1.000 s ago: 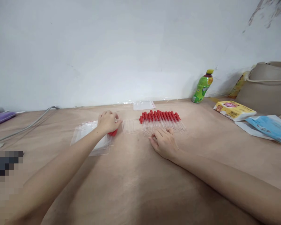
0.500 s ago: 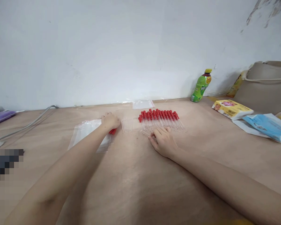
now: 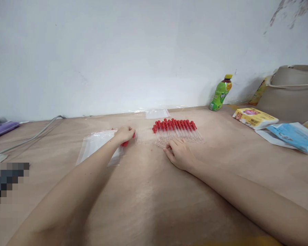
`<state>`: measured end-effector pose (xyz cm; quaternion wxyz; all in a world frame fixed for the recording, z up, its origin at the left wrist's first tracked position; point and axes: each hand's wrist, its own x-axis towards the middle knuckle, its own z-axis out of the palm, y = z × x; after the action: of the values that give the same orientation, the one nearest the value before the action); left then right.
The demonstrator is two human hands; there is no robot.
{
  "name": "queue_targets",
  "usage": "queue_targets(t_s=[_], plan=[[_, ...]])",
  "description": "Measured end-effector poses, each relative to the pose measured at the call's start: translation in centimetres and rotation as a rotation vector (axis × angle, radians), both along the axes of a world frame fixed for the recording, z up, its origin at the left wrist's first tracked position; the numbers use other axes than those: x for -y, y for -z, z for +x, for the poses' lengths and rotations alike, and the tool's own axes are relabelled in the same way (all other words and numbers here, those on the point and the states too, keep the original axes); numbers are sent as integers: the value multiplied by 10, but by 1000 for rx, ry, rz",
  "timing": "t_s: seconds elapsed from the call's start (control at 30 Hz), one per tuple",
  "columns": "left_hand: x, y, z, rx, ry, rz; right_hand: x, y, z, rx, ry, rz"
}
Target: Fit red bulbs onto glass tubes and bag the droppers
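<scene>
My left hand (image 3: 124, 134) is closed in a pinch at the right edge of a stack of clear plastic bags (image 3: 96, 143). A small red rubber bulb (image 3: 133, 135) shows at its fingertips, with more red bulbs (image 3: 125, 144) just below the hand. Right beside it lies a row of bare thin clear tubes (image 3: 141, 136). My right hand (image 3: 181, 154) rests on the table with curled fingers around thin clear tubes (image 3: 159, 145), whose ends stick out to the left. Behind it lies a row of droppers with red bulbs (image 3: 175, 125), their clear stems toward me.
A flat clear bag (image 3: 157, 113) lies by the wall. At right are a green bottle (image 3: 220, 94), a yellow tissue pack (image 3: 256, 118), a blue packet (image 3: 295, 136) and a grey-brown bucket (image 3: 290, 95). A grey cable (image 3: 41, 131) and purple packet (image 3: 3, 130) lie left.
My left hand has moved slightly right, and a red bulb now shows at its fingertips. My right hand has stayed nearly in place with the tubes.
</scene>
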<state>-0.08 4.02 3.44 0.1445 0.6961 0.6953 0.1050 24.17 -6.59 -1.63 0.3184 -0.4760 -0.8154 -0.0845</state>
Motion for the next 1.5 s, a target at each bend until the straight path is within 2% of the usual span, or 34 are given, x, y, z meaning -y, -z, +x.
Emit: queue_targets(t_s=[0.17,0.27,0.3,0.33,0.37,0.43,0.53,0.63,0.8,1.13,1.3,1.5], plan=[[10,-9,-5,142,9,47,0,0,0,-23,-12,-25],[33,-11,-3,190,49,150,-1,1,1,-63,-8,-16],[44,-9,-1,206,80,213,-1,1,1,-80,-11,-17],[55,-6,1,247,183,329,-2,2,2,-98,-19,-22],[67,-1,3,282,296,374,-2,3,2,-116,-32,-32],[87,13,9,335,439,385,-2,4,3,-154,-78,-55],[104,31,16,344,507,386,0,3,3,-198,-163,-73],[105,36,19,344,533,355,5,-2,0,-202,-203,-93],[103,33,21,364,562,337,11,-6,-3,-175,-244,-103],[104,34,23,401,553,331,9,-4,-2,-124,-296,-84],[104,35,23,458,544,311,7,-5,0,-150,-332,-128],[106,33,21,464,619,275,0,-11,3,-141,-376,-200]])
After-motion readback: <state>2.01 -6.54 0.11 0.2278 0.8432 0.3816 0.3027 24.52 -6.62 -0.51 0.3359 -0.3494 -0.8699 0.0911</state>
